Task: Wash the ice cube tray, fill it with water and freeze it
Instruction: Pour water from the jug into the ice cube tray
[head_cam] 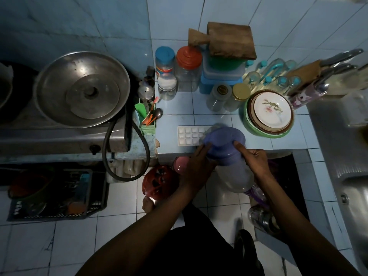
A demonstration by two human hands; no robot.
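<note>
A white ice cube tray lies flat on the blue tiled counter near its front edge. Its right end is hidden behind a clear plastic pitcher with a purple lid. I hold the pitcher in front of the counter, tilted with its lid toward the tray. My left hand grips the pitcher's left side below the lid. My right hand holds its right side, with the thumb resting on the lid.
Jars, boxes and a wooden board crowd the back of the counter. A stack of plates in a green bowl sits right of the tray. A steel sink is at far right, a stove with a metal pan at left.
</note>
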